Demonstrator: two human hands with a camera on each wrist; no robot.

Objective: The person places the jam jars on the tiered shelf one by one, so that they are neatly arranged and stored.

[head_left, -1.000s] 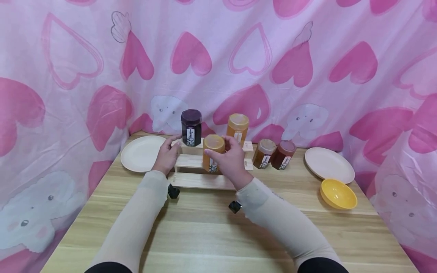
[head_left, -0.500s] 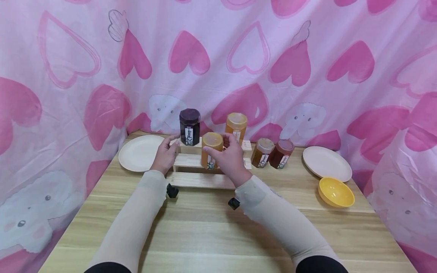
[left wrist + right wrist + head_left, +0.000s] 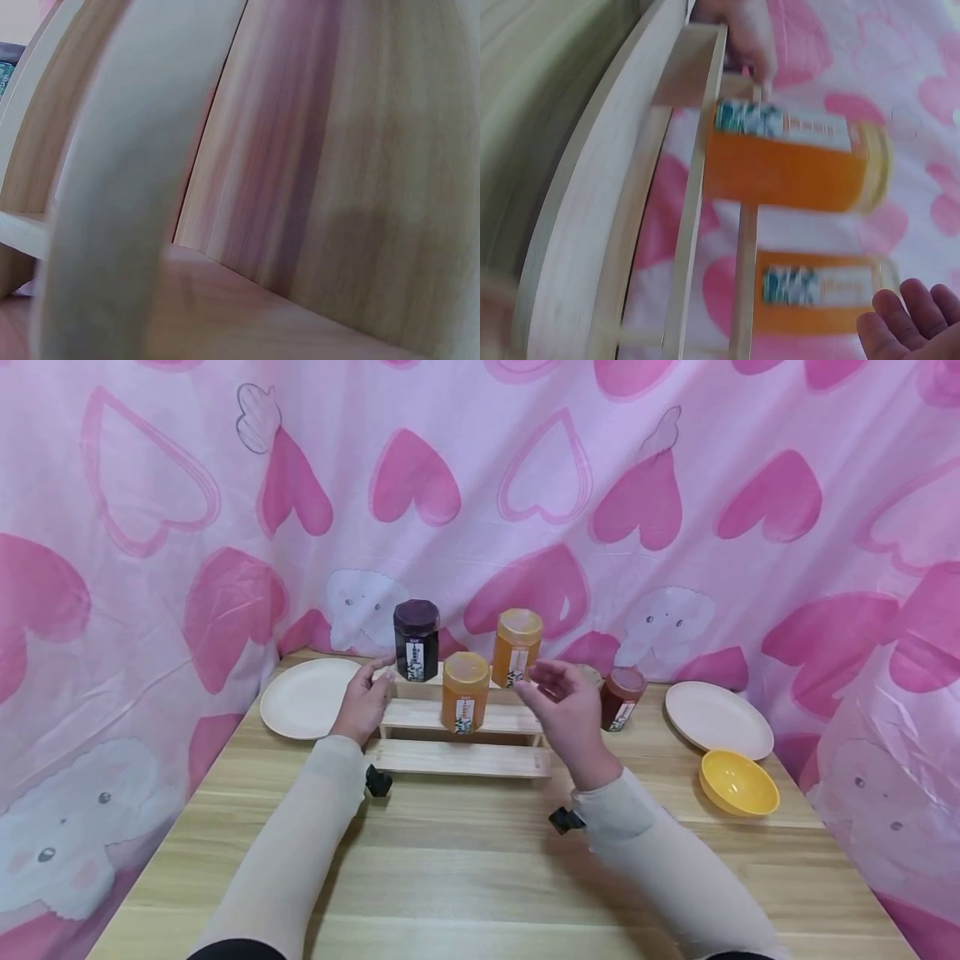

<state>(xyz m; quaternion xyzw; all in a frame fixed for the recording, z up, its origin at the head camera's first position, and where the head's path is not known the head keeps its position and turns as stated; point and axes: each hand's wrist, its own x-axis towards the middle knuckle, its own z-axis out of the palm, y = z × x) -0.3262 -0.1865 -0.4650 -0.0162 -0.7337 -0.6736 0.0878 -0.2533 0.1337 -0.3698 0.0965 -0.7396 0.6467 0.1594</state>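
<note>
A wooden stepped rack (image 3: 457,758) stands on the table. Its top step carries a dark purple jar (image 3: 416,639) and an orange jar (image 3: 516,646). A second orange jar (image 3: 465,692) stands on the middle step. My left hand (image 3: 365,697) holds the rack's left end, thumb by the purple jar. My right hand (image 3: 543,681) hovers open just right of the rack, touching nothing. The right wrist view shows both orange jars (image 3: 787,161) (image 3: 817,289), my right fingertips (image 3: 907,322) and the left hand's fingers (image 3: 742,37) on the rack's end. The left wrist view is filled by blurred wood of the rack (image 3: 337,187).
A red-brown jar (image 3: 621,697) stands on the table right of my right hand; another jar is mostly hidden behind it. Pale plates lie at the left (image 3: 307,696) and right (image 3: 717,718). A yellow bowl (image 3: 738,782) sits near the right edge. Pink heart cloth hangs behind.
My right hand has let go of the orange jar on the middle step and moved to the right. The jar stays standing there. My left hand has not moved.
</note>
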